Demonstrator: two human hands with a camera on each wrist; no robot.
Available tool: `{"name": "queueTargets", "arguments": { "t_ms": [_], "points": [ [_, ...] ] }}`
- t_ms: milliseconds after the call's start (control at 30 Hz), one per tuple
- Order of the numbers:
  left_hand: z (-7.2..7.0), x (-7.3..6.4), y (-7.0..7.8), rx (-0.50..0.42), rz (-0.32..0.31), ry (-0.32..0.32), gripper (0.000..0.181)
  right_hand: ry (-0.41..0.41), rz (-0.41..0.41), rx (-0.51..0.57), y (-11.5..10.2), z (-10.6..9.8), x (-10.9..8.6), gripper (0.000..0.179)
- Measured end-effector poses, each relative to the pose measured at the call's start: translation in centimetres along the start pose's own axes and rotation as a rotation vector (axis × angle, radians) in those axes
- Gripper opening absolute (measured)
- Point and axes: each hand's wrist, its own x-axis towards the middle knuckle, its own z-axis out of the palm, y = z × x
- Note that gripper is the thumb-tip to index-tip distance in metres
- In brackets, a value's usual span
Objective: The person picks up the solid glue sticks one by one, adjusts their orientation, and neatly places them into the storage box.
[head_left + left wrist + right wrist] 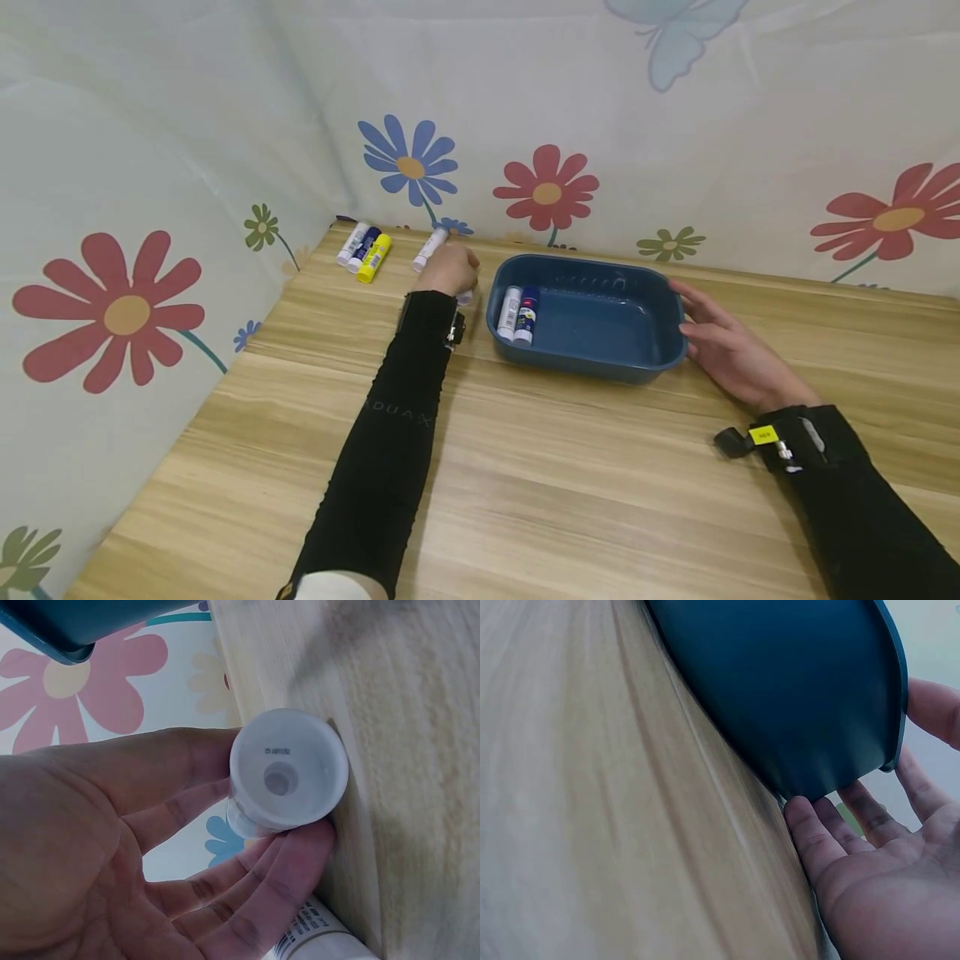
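My left hand (447, 268) pinches a white-ended glue stick (288, 769) between thumb and fingers, low over the table, left of the blue bin (585, 367). In the left wrist view its round base faces the camera; in the head view my hand covers most of it. Another white glue stick (431, 248) lies just beyond that hand. Inside the bin, at its left end, a white glue stick (509, 312) and a dark blue one (527, 315) lie side by side. My right hand (723, 354) touches the bin's right end with extended fingers (815, 834).
On the wooden table (525, 483), at the back left, a white glue stick (353, 242), a dark blue one (365, 249) and a yellow one (374, 258) lie together. A flower-printed curtain (465, 83) hangs along the back and left edges.
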Motion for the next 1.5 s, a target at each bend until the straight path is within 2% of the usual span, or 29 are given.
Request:
{"name": "queueTargets", "arguments": {
  "t_ms": [233, 467, 733, 1500],
  "points": [
    [0.21, 0.4, -0.15, 0.0, -0.011, -0.005, 0.04, 0.005, 0.008, -0.005, -0.08, 0.04, 0.03, 0.062],
    [-0.13, 0.2, 0.04, -0.011, -0.009, -0.012, 0.041, 0.007, 0.009, -0.01, -0.09, 0.03, 0.04, 0.062],
    [-0.43, 0.13, 0.14, -0.073, -0.019, -0.022, 0.038, 0.013, 0.008, -0.01, -0.03, -0.01, 0.05, 0.062],
    [-0.38, 0.14, 0.11, -0.081, -0.035, -0.029, 0.035, -0.008, -0.012, 0.006, 0.08, -0.27, 0.09, 0.062]
  ]
}}
